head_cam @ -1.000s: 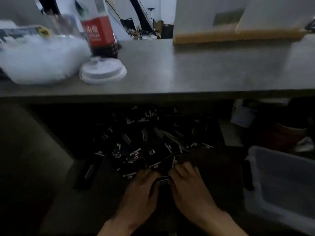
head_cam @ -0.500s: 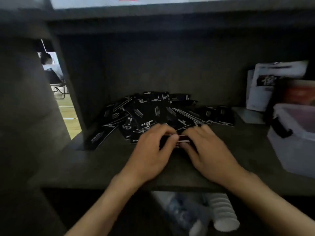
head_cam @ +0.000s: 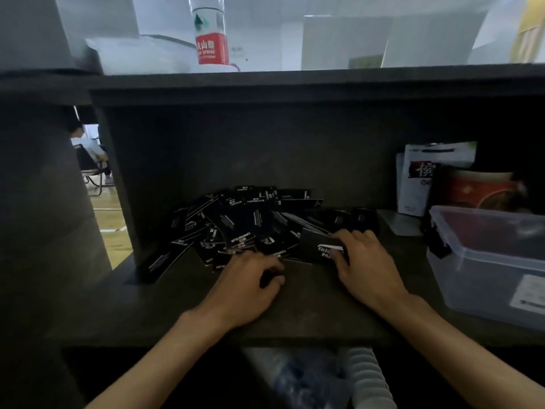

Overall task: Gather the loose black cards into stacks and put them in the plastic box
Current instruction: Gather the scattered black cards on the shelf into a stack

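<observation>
Loose black cards [head_cam: 250, 222] sit in a messy fanned heap at the back-middle of a dark shelf [head_cam: 309, 305], under a bench top [head_cam: 295, 81]. They are thin, flat, glossy rectangles with small white print; many overlap at odd angles, and one long one [head_cam: 159, 261] has slid toward the left edge.

The right hand [head_cam: 365, 261] has its fingers and thumb curled round a small squared-up stack [head_cam: 321, 246] at the heap's right side, white card edges showing at the fingertips. The left hand [head_cam: 250, 278] lies on the near edge of the heap, fingers loosely bent, pressing on cards; it's blurred, so I can't tell whether it actually pinches any.

Step, I'd say: still gathering, first stack forming, most of the pile untouched. Next move probably calls for sweeping more cards together, tapping edges flush, then carrying the stack right.

The plastic box [head_cam: 483, 261] is at the right end of the shelf, well apart from the heap: translucent, rounded corners, open top, dark clip on its left side, paper label on the front. Slick cards could slip out of a loose hold.

Behind the box: a white packet [head_cam: 427, 178] with dark print and a red-labelled tub [head_cam: 483, 190]. On the bench top stands a clear bottle with a red label [head_cam: 211, 39]. A ribbed white object [head_cam: 365, 376] is below the shelf.
</observation>
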Action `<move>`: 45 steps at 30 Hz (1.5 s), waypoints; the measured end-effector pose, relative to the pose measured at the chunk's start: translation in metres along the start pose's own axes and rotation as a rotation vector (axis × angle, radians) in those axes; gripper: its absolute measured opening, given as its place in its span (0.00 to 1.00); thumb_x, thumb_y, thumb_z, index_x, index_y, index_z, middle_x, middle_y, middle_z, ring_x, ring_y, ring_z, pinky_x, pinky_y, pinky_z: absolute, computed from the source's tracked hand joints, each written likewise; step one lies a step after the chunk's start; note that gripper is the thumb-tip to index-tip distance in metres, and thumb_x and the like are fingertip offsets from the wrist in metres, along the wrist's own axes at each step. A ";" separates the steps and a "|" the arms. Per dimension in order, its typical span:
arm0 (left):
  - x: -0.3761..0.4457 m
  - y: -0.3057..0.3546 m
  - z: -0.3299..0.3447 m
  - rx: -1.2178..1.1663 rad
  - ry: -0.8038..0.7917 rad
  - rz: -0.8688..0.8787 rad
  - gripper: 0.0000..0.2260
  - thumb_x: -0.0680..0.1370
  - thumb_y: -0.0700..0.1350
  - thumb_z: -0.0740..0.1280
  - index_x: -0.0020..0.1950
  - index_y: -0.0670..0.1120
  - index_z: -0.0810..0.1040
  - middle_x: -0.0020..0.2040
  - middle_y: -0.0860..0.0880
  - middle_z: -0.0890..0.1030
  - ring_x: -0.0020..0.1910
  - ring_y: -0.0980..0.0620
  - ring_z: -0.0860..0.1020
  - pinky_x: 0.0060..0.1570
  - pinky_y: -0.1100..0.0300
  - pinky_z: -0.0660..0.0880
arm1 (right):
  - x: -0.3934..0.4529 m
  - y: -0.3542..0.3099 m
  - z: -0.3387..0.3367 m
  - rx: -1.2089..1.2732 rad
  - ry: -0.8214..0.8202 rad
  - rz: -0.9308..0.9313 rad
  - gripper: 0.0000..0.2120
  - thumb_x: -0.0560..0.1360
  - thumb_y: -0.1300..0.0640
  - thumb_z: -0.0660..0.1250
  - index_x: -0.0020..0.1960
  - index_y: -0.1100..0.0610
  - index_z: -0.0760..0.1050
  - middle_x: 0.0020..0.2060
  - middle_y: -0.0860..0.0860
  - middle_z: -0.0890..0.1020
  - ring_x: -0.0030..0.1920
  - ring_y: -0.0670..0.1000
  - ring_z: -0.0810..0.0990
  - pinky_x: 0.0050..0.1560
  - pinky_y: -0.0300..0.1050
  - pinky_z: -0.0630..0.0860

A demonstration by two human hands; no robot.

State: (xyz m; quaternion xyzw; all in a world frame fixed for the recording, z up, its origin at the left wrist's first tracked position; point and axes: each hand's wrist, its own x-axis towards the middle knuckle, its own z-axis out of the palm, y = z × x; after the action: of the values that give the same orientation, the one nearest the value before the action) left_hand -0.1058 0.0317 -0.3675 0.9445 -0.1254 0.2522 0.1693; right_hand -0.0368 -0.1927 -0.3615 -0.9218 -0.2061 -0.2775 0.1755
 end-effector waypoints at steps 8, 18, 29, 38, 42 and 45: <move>0.004 -0.001 0.006 0.148 -0.088 0.048 0.19 0.78 0.61 0.54 0.61 0.57 0.78 0.57 0.62 0.77 0.63 0.60 0.67 0.64 0.61 0.63 | 0.001 0.007 0.003 0.024 0.031 0.073 0.14 0.79 0.51 0.64 0.64 0.50 0.73 0.53 0.48 0.78 0.56 0.49 0.72 0.45 0.41 0.72; 0.076 -0.012 -0.013 0.100 -0.595 -0.229 0.44 0.66 0.69 0.71 0.77 0.53 0.61 0.72 0.51 0.63 0.72 0.50 0.61 0.71 0.51 0.64 | 0.005 0.024 -0.006 -0.013 -0.036 0.024 0.16 0.80 0.49 0.64 0.67 0.46 0.70 0.55 0.45 0.77 0.52 0.43 0.69 0.46 0.37 0.69; 0.107 -0.028 0.002 -0.129 -0.753 -0.153 0.46 0.67 0.60 0.77 0.78 0.58 0.56 0.74 0.59 0.58 0.66 0.54 0.68 0.64 0.60 0.70 | 0.005 0.039 -0.002 0.018 -0.002 0.082 0.15 0.79 0.49 0.65 0.65 0.45 0.71 0.48 0.40 0.70 0.50 0.41 0.66 0.44 0.35 0.66; 0.135 -0.003 -0.002 -0.023 -0.797 -0.119 0.19 0.71 0.50 0.76 0.59 0.54 0.73 0.61 0.51 0.76 0.56 0.53 0.76 0.55 0.56 0.74 | 0.005 0.037 -0.004 0.032 -0.016 0.105 0.15 0.79 0.51 0.65 0.65 0.47 0.71 0.54 0.46 0.77 0.51 0.41 0.65 0.46 0.37 0.67; 0.110 -0.023 0.005 -0.662 -0.342 -0.210 0.06 0.77 0.39 0.69 0.50 0.48 0.75 0.43 0.50 0.84 0.39 0.55 0.81 0.41 0.60 0.77 | 0.005 0.037 -0.002 0.060 0.035 0.080 0.09 0.81 0.51 0.61 0.60 0.47 0.74 0.51 0.45 0.77 0.51 0.42 0.70 0.45 0.40 0.71; 0.099 -0.008 0.016 -0.654 -0.130 -0.225 0.05 0.77 0.40 0.70 0.48 0.47 0.74 0.39 0.49 0.82 0.34 0.55 0.81 0.35 0.62 0.77 | 0.004 0.035 -0.004 0.116 0.031 0.034 0.09 0.82 0.45 0.54 0.56 0.42 0.71 0.48 0.42 0.75 0.50 0.42 0.71 0.44 0.37 0.69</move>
State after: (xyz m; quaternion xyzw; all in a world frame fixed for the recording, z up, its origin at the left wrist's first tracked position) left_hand -0.0133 0.0176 -0.3317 0.8623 -0.1050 0.1178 0.4812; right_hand -0.0188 -0.2233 -0.3634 -0.9090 -0.2037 -0.2763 0.2366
